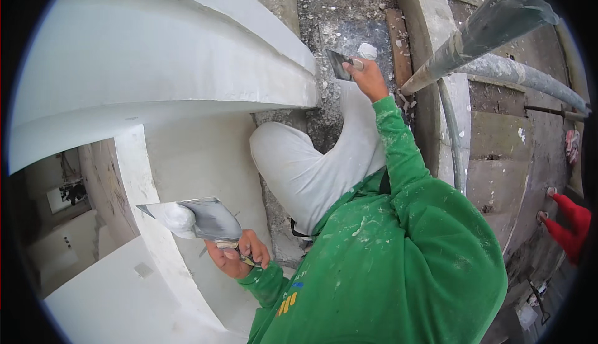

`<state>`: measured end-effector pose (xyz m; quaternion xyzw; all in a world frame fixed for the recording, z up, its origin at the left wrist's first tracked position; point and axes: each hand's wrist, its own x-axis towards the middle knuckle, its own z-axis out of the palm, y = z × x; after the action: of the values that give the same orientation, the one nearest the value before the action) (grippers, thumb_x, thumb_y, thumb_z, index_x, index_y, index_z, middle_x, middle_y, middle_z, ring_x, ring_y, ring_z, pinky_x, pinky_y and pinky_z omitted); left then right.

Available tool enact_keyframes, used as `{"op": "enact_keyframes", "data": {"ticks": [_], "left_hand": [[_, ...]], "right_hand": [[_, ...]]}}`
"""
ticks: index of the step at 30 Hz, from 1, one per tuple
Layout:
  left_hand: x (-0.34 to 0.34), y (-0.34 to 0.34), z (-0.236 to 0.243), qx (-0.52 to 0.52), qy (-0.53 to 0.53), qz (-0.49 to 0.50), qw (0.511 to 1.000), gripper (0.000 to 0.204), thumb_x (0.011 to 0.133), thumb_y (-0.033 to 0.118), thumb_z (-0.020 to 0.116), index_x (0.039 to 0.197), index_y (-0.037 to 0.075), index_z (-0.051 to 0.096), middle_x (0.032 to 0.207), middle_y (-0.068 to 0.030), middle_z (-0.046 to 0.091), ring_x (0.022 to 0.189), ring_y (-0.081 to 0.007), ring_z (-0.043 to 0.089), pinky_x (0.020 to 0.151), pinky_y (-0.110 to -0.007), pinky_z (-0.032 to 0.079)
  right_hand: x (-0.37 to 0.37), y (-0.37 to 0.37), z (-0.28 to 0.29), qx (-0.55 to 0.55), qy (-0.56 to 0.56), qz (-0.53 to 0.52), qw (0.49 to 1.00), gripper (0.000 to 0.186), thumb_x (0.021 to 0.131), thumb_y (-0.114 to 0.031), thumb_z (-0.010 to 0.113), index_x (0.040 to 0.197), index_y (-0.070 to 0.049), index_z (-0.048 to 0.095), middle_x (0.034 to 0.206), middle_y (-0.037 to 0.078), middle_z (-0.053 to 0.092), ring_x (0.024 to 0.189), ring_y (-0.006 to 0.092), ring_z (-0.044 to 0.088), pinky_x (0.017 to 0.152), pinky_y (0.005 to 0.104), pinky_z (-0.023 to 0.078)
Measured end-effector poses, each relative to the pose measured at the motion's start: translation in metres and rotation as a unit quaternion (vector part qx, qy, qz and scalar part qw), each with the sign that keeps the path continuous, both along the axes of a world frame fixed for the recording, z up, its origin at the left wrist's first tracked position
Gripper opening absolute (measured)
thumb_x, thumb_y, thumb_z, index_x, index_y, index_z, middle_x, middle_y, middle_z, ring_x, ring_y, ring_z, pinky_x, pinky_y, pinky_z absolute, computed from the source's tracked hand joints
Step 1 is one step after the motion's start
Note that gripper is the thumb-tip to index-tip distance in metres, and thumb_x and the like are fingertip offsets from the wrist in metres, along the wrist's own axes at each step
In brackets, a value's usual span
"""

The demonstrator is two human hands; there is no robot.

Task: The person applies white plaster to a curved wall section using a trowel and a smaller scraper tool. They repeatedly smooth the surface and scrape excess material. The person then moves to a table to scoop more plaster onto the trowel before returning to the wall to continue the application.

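Observation:
My left hand (237, 254) is closed round the handle of a wide, flat-bladed trowel (218, 219), held level beside the pale wall. A smooth lump of white plaster (177, 219) rests on its blade. Farther forward, my right hand (370, 81) grips a putty knife (338, 65) by its short handle; the dark metal blade points left. The knife is above the debris-strewn ledge, close to my knee. Just beyond the right hand, a white blob of plaster (367, 51) lies on a grey-blue board (346, 32). Green, plaster-spattered sleeves cover both arms.
On the left, a white curved wall (187, 51) stands over an opening (68, 207) into a room. Grey scaffold poles (464, 48) and a concrete parapet (430, 8) run along the right. Beyond lies a lower floor, where red-clothed limbs (570, 222) of another person show.

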<state>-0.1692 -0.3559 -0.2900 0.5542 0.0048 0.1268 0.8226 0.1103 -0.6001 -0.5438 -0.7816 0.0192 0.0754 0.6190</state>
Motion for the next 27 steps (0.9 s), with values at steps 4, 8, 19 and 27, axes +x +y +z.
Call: {"op": "enact_keyframes", "data": {"ticks": [4,8,19,27], "left_hand": [[-0.001,0.000,-0.002,-0.003,-0.006,0.005,1.000,0.050,0.101,0.022,0.041,0.130,-0.005,0.012,0.076,-0.0099,0.037,0.042,-0.0148,0.041,0.023,-0.028,0.045],[-0.001,-0.004,-0.001,0.003,0.002,0.015,1.000,0.050,0.100,0.022,0.041,0.129,-0.006,0.012,0.076,-0.0099,0.037,0.041,-0.0145,0.041,0.023,-0.027,0.045],[-0.004,-0.012,0.007,-0.002,0.023,0.025,0.999,0.057,0.100,0.024,0.046,0.134,-0.004,0.011,0.075,-0.0099,0.038,0.042,-0.0157,0.042,0.024,-0.029,0.044],[-0.002,-0.008,0.004,-0.002,0.032,0.012,0.999,0.057,0.099,0.022,0.048,0.137,-0.002,0.013,0.074,-0.0098,0.038,0.045,-0.0166,0.043,0.025,-0.031,0.044]], "right_hand": [[-0.011,0.003,-0.021,0.172,-0.081,-0.041,0.981,0.024,0.088,-0.012,0.066,0.110,-0.004,0.069,0.101,0.009,0.069,0.096,0.0168,0.061,0.090,0.0300,0.045],[-0.031,0.029,-0.030,0.222,-0.081,0.039,0.971,0.024,0.089,-0.007,0.064,0.112,-0.003,0.068,0.109,0.007,0.067,0.103,0.0158,0.059,0.094,0.0290,0.043],[-0.013,0.041,0.061,0.207,-0.045,-0.111,0.971,0.022,0.083,-0.014,0.075,0.094,0.004,0.070,0.083,0.010,0.070,0.071,0.0133,0.064,0.070,0.0249,0.050],[0.035,0.056,0.228,0.108,-0.477,-0.049,0.871,0.031,0.070,-0.014,0.084,0.088,0.006,0.069,0.077,0.014,0.070,0.067,0.0186,0.069,0.060,0.0289,0.053]]}}
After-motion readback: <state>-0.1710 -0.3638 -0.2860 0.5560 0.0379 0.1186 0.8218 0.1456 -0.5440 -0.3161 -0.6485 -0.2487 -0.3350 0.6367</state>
